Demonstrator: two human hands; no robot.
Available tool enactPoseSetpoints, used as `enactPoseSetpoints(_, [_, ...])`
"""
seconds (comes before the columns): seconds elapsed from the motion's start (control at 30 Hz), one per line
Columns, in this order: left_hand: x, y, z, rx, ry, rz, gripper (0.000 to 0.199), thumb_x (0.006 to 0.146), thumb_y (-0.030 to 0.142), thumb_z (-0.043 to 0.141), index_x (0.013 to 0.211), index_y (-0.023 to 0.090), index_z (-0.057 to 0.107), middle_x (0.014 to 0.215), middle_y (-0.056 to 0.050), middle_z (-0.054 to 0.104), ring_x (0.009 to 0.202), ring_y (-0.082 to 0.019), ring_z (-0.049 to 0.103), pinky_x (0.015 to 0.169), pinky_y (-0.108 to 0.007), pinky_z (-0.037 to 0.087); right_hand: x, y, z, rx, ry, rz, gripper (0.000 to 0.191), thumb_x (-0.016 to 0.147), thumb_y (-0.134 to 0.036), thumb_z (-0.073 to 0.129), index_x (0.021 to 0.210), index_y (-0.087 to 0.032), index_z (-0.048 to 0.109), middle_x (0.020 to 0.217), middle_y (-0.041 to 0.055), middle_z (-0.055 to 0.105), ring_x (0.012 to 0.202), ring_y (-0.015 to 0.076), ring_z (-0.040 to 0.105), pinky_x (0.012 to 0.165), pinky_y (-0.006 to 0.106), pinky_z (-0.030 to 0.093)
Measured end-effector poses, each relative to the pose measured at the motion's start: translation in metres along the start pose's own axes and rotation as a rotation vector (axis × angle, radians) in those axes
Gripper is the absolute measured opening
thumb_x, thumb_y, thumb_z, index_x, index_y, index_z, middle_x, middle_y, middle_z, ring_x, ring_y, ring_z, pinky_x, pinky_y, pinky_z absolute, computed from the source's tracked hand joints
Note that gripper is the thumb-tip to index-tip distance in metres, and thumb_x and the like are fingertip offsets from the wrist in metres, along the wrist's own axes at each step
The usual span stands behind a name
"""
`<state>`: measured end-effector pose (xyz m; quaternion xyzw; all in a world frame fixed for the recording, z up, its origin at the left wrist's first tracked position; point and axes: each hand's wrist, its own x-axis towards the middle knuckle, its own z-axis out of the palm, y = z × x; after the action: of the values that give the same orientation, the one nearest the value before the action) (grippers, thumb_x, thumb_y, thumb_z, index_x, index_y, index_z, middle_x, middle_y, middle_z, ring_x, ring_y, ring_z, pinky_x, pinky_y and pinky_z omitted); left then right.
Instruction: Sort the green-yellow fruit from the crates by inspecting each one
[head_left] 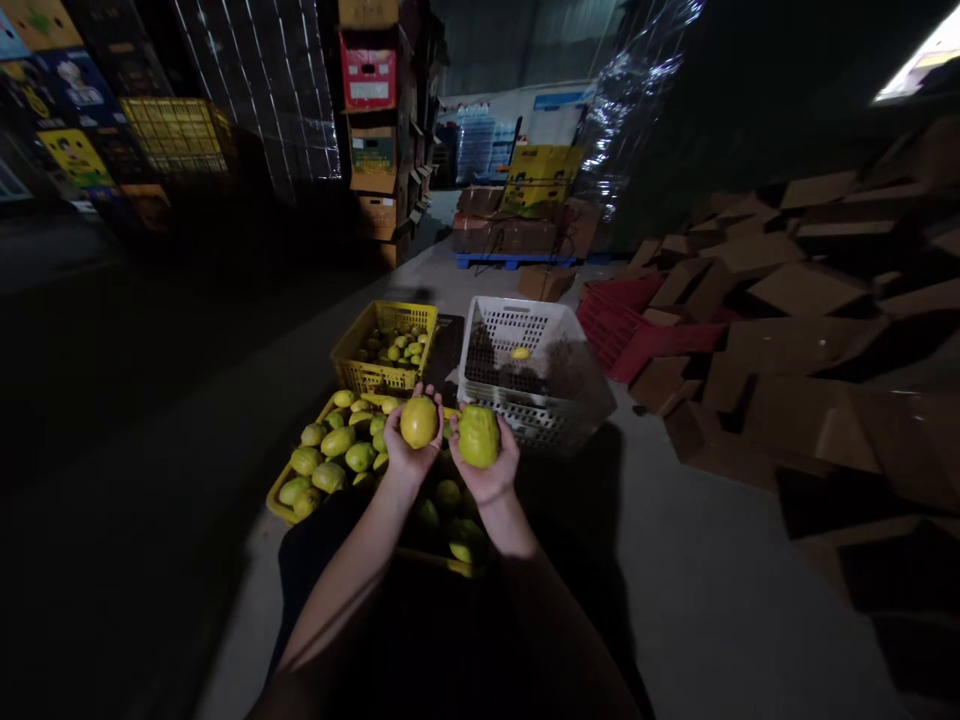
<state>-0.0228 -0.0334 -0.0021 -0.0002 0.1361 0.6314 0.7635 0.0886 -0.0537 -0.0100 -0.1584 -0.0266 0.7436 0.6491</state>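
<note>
My left hand (412, 455) cradles a smooth yellow lemon (419, 422) palm up, with the fingers curled around its sides. Beside it, my right hand (492, 480) holds a larger, greener lemon (478, 436) with bumpy, ridged skin. Both fruits are held above a shallow yellow crate (279, 508) full of yellow and green lemons (328, 476). My forearms hide part of that crate, and its near right side lies in shadow.
Behind stands a deeper yellow crate (361, 378) with smaller lemons inside. To its right, a white crate (592, 385) holds one small yellow fruit (520, 353). A red crate (611, 335) and piled cardboard boxes (810, 345) lie on the right. Stacked boxes (373, 150) rise at the back.
</note>
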Motion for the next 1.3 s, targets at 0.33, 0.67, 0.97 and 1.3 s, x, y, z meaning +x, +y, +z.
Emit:
enactPoseSetpoints(0.33, [-0.008, 0.002, 0.008, 0.074, 0.003, -0.066, 0.026, 0.083, 0.027, 0.045, 0.089, 0.018, 0.069, 0.082, -0.005, 0.070, 0.073, -0.016, 0.065, 0.066, -0.027, 0.054, -0.007, 0.004, 0.010, -0.094, -0.024, -0.018, 0.032, 0.085, -0.034, 0.041, 0.082, -0.017, 0.068, 0.078, 0.0039, 0.073, 0.064, 0.0161, 0.066, 0.051, 0.026, 0.051])
enactPoseSetpoints(0.67, [-0.008, 0.004, 0.007, 0.056, 0.012, -0.069, 0.023, 0.081, 0.025, 0.049, 0.092, 0.018, 0.068, 0.083, -0.004, 0.070, 0.071, -0.016, 0.066, 0.066, -0.028, 0.053, -0.007, 0.004, 0.007, -0.111, -0.033, -0.019, 0.032, 0.084, -0.034, 0.041, 0.080, -0.018, 0.068, 0.076, 0.0038, 0.072, 0.062, 0.0163, 0.065, 0.049, 0.027, 0.049])
enactPoseSetpoints(0.97, [-0.009, 0.004, 0.006, 0.047, -0.004, -0.074, 0.020, 0.080, 0.025, 0.050, 0.087, 0.018, 0.067, 0.083, -0.002, 0.070, 0.073, -0.015, 0.066, 0.066, -0.027, 0.054, -0.006, 0.003, 0.006, -0.116, -0.061, -0.015, 0.027, 0.082, -0.034, 0.046, 0.082, -0.018, 0.068, 0.078, 0.0032, 0.073, 0.063, 0.0158, 0.065, 0.051, 0.026, 0.050])
enactPoseSetpoints(1.3, [-0.002, -0.001, -0.002, 0.039, -0.025, 0.025, 0.030, 0.078, 0.025, 0.045, 0.098, 0.019, 0.066, 0.098, -0.007, 0.070, 0.088, -0.017, 0.065, 0.074, -0.029, 0.054, 0.001, 0.005, 0.001, -0.078, -0.029, -0.013, 0.030, 0.084, -0.033, 0.045, 0.097, -0.016, 0.067, 0.092, 0.0059, 0.074, 0.083, 0.0184, 0.068, 0.072, 0.033, 0.056])
